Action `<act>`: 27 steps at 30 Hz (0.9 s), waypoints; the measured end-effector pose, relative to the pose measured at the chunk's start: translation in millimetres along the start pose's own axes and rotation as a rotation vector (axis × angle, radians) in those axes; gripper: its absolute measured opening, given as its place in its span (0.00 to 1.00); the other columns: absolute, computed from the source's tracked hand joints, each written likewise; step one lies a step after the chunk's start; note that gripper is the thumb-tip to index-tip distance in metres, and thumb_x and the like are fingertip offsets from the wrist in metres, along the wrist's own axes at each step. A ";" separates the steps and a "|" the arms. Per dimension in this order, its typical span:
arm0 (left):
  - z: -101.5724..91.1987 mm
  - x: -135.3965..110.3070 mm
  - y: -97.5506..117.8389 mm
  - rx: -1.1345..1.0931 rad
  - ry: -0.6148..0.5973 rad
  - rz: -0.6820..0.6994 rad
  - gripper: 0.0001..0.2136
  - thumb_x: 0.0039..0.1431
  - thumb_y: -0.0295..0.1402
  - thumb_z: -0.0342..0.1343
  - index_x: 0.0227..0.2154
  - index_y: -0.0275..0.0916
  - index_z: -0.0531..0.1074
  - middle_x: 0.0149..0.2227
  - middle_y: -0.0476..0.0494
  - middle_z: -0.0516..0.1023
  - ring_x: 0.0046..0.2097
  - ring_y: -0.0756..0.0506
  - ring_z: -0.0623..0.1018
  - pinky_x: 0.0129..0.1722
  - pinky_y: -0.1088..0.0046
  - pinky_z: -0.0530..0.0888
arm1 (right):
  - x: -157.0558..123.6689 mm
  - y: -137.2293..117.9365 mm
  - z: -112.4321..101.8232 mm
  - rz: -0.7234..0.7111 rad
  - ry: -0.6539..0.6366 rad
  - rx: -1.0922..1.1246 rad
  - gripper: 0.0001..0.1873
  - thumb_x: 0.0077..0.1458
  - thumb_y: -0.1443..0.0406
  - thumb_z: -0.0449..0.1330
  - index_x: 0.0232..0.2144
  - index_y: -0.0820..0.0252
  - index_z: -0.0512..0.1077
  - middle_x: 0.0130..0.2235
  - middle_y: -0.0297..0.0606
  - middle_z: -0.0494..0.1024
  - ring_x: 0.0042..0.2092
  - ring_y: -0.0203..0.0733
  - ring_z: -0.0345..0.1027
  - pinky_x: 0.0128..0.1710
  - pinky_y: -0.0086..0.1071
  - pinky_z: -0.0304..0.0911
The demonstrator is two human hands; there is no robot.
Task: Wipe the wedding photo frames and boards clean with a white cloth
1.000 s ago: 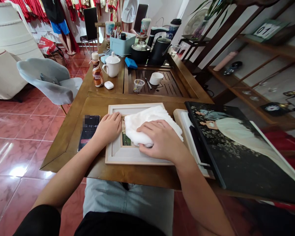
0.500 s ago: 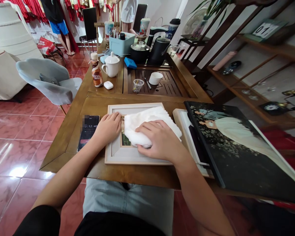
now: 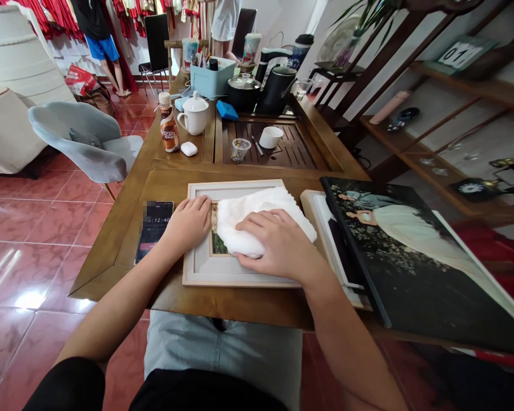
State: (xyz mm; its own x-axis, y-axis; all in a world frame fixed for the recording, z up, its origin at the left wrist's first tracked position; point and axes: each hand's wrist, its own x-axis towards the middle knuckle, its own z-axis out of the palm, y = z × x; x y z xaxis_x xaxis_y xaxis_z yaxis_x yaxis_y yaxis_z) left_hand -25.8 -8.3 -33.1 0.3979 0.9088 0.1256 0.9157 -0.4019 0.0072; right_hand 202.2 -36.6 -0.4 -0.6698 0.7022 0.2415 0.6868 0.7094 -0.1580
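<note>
A picture frame (image 3: 197, 273) with a pale wooden rim and wide light mat lies flat near the table's front edge. My left hand (image 3: 192, 221) rests on its left border, fingers stretched out and lying flat. Under my right hand (image 3: 278, 245) is a folded white cloth (image 3: 265, 202), gripped between thumb and curved fingers and pressed onto the frame. The cloth hides most of the picture (image 3: 217, 242); only a strip at its left shows.
Left of the frame lies a phone (image 3: 154, 228) showing a timer. At the right, a large wedding photo panel (image 3: 411, 251) rests on stacked frames (image 3: 342, 257). Farther back are a bottle (image 3: 168, 125), a lidded mug (image 3: 195, 114), a plastic cup (image 3: 240, 149) and a white cup (image 3: 271, 137).
The right hand's thumb has shifted very slightly left along the cloth's near edge. Both hands otherwise keep their places, and the frame has not visibly moved.
</note>
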 end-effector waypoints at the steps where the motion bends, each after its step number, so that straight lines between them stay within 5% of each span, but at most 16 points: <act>1: -0.4 -0.1 0.1 0.002 -0.002 0.002 0.22 0.75 0.31 0.39 0.64 0.28 0.65 0.66 0.33 0.70 0.64 0.39 0.72 0.67 0.59 0.64 | 0.0 -0.4 -0.2 -0.020 -0.008 0.028 0.17 0.55 0.57 0.65 0.44 0.58 0.74 0.44 0.41 0.80 0.48 0.52 0.72 0.53 0.45 0.57; 21: -1.5 -0.5 0.2 -0.011 0.010 -0.007 0.21 0.74 0.31 0.39 0.64 0.31 0.66 0.66 0.34 0.70 0.65 0.40 0.72 0.67 0.60 0.63 | 0.5 -0.6 0.3 0.023 0.011 -0.027 0.15 0.58 0.57 0.62 0.43 0.59 0.75 0.44 0.43 0.80 0.47 0.52 0.72 0.53 0.46 0.56; 27: -1.2 -0.4 -0.4 0.007 -0.002 0.002 0.21 0.74 0.31 0.41 0.64 0.31 0.66 0.66 0.33 0.70 0.63 0.38 0.73 0.66 0.59 0.65 | 0.1 -0.9 -1.6 -0.067 -0.044 0.102 0.13 0.54 0.59 0.64 0.41 0.57 0.75 0.42 0.40 0.79 0.47 0.51 0.72 0.53 0.44 0.57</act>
State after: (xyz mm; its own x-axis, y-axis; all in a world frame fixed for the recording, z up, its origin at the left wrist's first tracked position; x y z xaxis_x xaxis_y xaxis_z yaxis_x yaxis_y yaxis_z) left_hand -26.4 -8.6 -32.0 0.3997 0.9083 0.1234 0.9153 -0.4029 0.0004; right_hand 202.0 -37.3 1.3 -0.7266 0.6532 0.2130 0.6090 0.7559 -0.2403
